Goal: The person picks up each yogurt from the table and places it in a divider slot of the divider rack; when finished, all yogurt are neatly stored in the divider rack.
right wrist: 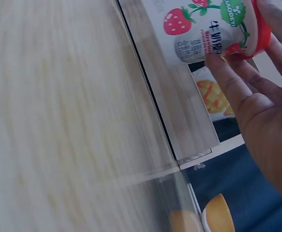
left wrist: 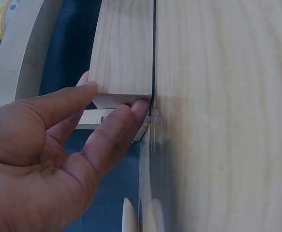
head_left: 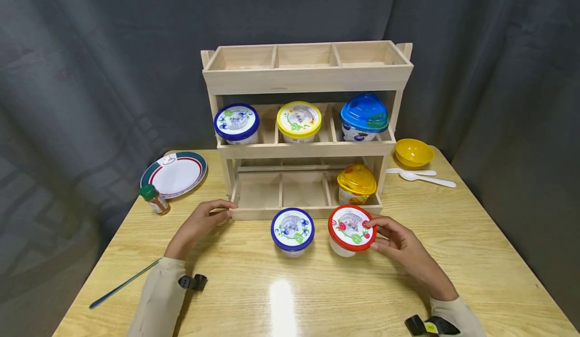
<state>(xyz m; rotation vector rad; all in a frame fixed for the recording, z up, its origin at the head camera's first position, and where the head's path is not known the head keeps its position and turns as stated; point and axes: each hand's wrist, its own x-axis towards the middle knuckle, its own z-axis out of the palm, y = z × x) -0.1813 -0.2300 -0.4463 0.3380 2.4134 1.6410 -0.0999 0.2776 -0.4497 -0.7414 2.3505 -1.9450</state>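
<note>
My right hand [head_left: 399,241] holds a red-lidded cup [head_left: 352,228] with strawberries printed on it, fingers and thumb at its right side. The cup is in front of the lowest tier of a wooden rack [head_left: 308,81], its lid tilted towards the head camera. In the right wrist view the strawberry cup [right wrist: 194,29] overlaps the rack's front board. With thumb and fingers, my left hand [head_left: 204,223] grips the left front corner of that lowest tier [left wrist: 124,53]. A blue-lidded cup [head_left: 292,232] with blueberry prints stands on the table between the hands.
On the middle tier sit a blue-lidded cup [head_left: 236,123], a yellow-lidded cup [head_left: 299,121] and a blue dome-lidded cup [head_left: 364,117]. A yellow dome-lidded cup [head_left: 356,183] occupies the lowest right compartment. Around the rack are a plate [head_left: 178,175], spice jar [head_left: 155,199], thin rod [head_left: 124,283], yellow bowl [head_left: 414,153] and white spoon [head_left: 428,178].
</note>
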